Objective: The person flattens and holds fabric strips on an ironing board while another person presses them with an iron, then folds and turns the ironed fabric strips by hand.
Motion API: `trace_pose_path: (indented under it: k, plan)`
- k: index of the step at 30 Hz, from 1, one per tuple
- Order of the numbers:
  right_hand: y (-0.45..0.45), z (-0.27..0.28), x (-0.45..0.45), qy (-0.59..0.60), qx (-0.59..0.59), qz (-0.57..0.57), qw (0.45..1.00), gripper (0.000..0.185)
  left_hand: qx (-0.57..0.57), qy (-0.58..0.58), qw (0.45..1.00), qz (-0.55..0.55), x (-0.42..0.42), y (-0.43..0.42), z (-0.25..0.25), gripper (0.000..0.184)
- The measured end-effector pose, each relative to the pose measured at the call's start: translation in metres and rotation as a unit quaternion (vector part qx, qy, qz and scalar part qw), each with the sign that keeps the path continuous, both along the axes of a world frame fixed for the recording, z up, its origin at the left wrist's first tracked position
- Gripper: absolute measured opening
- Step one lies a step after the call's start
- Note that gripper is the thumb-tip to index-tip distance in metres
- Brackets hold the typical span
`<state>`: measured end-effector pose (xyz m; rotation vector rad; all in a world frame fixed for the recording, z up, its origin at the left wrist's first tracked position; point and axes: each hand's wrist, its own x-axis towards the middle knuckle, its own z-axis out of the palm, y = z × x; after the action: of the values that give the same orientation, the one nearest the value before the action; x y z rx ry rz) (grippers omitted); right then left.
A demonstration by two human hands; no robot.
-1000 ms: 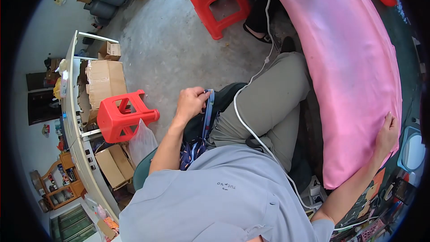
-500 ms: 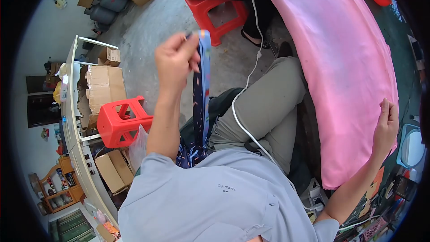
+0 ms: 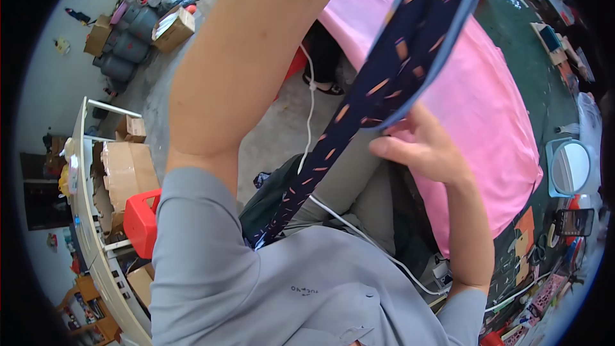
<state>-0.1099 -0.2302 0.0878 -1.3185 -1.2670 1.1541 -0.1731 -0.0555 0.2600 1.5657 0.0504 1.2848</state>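
Observation:
A long navy cloth strip (image 3: pixel 349 106) with orange flecks and light-blue edging runs from my lap up past the top of the view. My left arm reaches up across the view, and its hand is beyond the top edge. My right hand (image 3: pixel 432 150) is at the strip's lower light-blue edge. Its thumb stands apart below the cloth, and its fingers are partly hidden at the edge; the hand looks open. Behind it, a pink cloth (image 3: pixel 493 102) lies over the table, and a white cord (image 3: pixel 346 213) crosses my legs.
A green tabletop (image 3: pixel 496 35) extends beyond the pink cloth, with a mirror (image 3: pixel 570 166), a phone (image 3: pixel 574 222) and scissors (image 3: pixel 540 248) on it. At left are a red stool (image 3: pixel 139 223), cardboard boxes (image 3: pixel 131 170) and a white rack (image 3: pixel 83 173). Another person's shoe (image 3: pixel 330 88) shows ahead.
My left hand has risen forward out of view, and the navy strip now stretches up and to the right. My right hand has left the pink cloth's edge and come inward to the strip.

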Motion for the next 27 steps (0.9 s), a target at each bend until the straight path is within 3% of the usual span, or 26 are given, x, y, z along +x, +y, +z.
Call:
trace_pose_path:
  k: [4, 9, 13, 20, 22, 24, 25, 27]
  plan:
    - [0.006, -0.013, -0.008, 0.065, 0.042, 0.01, 0.997, 0.043, 0.019, -0.057, 0.998, 0.027, 0.033, -0.021, -0.015, 0.023]
    - [0.008, -0.003, -0.002, 0.149, 0.011, 0.013, 0.989, 0.033, 0.045, -0.121, 0.989, 0.068, 0.061, -0.046, -0.044, 0.03]
    - [0.01, 0.0, -0.001, 0.216, 0.015, -0.067, 0.974, 0.032, 0.056, -0.17, 0.978, 0.105, 0.077, -0.064, -0.072, 0.038]
    - [0.018, 0.012, -0.001, 0.154, 0.019, -0.196, 0.968, 0.029, 0.075, -0.245, 0.949, 0.184, 0.078, -0.073, -0.092, 0.056]
    - [0.013, 0.015, 0.011, 0.103, 0.049, -0.245, 0.963, 0.027, 0.083, -0.266, 0.938, 0.208, 0.06, -0.066, -0.073, 0.061]
    - [0.01, 0.025, 0.019, 0.122, 0.091, -0.303, 0.941, 0.026, 0.1, 0.021, 0.99, 0.098, 0.019, -0.046, -0.039, 0.049]
    - [0.008, 0.033, 0.022, 0.166, 0.116, -0.336, 0.92, 0.026, 0.106, 0.165, 0.98, 0.039, 0.001, -0.038, -0.021, 0.043]
    - [-0.004, 0.044, 0.044, 0.175, 0.112, -0.361, 0.909, 0.025, 0.114, 0.439, 0.888, -0.077, -0.016, -0.03, 0.0, 0.036]
